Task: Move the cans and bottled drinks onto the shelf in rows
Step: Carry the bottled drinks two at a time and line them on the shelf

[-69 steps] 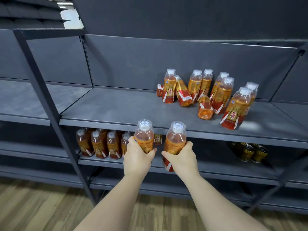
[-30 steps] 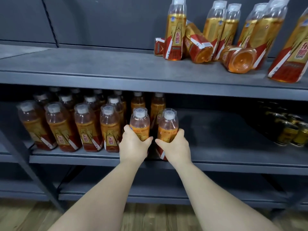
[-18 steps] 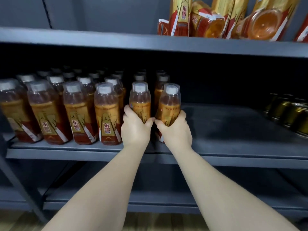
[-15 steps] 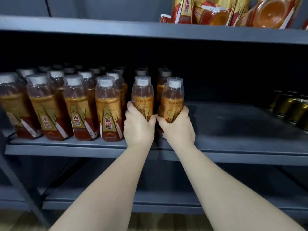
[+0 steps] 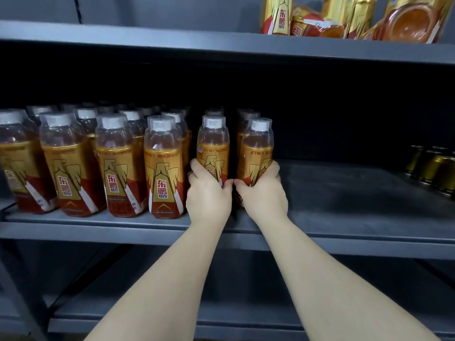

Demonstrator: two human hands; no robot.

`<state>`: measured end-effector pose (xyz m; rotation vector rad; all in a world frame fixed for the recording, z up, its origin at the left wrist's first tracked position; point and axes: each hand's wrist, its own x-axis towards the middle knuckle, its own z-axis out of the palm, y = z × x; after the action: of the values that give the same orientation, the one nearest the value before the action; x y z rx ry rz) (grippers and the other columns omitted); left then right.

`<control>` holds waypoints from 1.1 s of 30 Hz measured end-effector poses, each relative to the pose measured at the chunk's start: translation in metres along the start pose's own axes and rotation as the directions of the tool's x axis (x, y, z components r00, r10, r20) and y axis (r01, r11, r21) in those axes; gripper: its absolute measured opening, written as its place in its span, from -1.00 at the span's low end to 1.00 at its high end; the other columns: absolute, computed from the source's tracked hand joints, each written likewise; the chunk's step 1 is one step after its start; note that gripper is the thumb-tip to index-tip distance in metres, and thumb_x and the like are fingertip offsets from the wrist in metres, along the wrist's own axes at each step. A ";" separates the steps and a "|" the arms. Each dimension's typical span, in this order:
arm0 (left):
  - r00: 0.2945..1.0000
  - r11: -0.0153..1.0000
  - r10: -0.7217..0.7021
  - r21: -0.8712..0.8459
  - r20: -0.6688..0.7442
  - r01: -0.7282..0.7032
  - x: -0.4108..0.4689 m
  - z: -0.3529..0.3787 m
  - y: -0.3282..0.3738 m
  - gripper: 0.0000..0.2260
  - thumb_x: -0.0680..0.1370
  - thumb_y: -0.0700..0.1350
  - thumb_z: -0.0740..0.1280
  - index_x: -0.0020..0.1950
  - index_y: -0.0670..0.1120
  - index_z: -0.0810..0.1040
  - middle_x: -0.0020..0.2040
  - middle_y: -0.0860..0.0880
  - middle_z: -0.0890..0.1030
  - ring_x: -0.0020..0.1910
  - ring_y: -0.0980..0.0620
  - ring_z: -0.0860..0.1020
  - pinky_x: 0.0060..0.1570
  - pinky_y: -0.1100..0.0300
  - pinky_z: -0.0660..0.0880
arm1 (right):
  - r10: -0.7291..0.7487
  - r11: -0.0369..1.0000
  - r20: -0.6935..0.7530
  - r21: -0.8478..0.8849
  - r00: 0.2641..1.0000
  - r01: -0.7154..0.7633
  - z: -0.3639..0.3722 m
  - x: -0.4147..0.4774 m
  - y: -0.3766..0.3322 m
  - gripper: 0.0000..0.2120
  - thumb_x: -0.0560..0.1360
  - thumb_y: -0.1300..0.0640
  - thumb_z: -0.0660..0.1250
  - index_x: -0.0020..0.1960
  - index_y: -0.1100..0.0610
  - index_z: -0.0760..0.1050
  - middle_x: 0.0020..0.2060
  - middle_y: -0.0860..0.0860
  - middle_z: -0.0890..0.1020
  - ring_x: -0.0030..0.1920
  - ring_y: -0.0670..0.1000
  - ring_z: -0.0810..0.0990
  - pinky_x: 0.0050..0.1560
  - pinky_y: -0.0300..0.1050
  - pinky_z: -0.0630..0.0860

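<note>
left grip (image 5: 209, 195), right grip (image 5: 264, 193) round bottles (image 5: 213, 143) beside rows (image 5: 162, 168)

The bottled drinks (image 5: 164, 168) on the dark grey middle shelf (image 5: 344, 205) have clear shoulders, grey-white caps and amber liquid, with gold labels carrying a wing motif, a red lower part and a white diagonal band with red characters; the rightmost bottle (image 5: 257, 153) and the bottle beside it (image 5: 213, 148) show the same gold, red and white. The cans (image 5: 433, 168) are gold, dimmed by shadow. On the grey upper shelf (image 5: 147, 43) the bottles (image 5: 278, 16) repeat that label, and a tipped bottle (image 5: 413, 20) shows a translucent orange base.
</note>
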<state>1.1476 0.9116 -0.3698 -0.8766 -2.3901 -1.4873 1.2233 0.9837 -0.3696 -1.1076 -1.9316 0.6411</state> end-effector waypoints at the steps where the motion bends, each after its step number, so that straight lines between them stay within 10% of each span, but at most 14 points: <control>1: 1.000 1.000 0.005 0.003 -0.001 -0.005 0.001 0.001 -0.001 -0.19 0.52 0.06 0.44 0.56 -0.17 0.04 0.36 -0.22 0.41 0.22 -0.28 0.53 0.09 -0.10 0.52 | -0.002 1.000 0.001 -0.002 1.000 0.002 0.001 0.002 0.001 -0.21 0.44 -0.19 0.41 0.47 0.05 0.06 0.20 0.08 0.47 -0.04 0.15 0.65 -0.08 0.11 0.64; 33: 0.992 1.000 0.009 0.027 0.127 -0.012 0.018 0.005 -0.008 -0.08 0.51 -0.04 0.47 0.59 -0.14 -0.14 0.44 -0.22 0.31 0.29 -0.25 0.47 0.17 -0.08 0.48 | -0.023 1.000 0.135 0.005 0.991 0.023 -0.005 0.012 0.002 -0.16 0.49 -0.01 0.44 0.55 0.10 -0.03 0.34 0.11 0.39 0.21 0.14 0.52 0.12 0.10 0.56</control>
<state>1.1294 0.9208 -0.3699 -1.0042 -2.4845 -1.4310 1.2248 0.9950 -0.3640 -1.0621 -2.0543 0.7226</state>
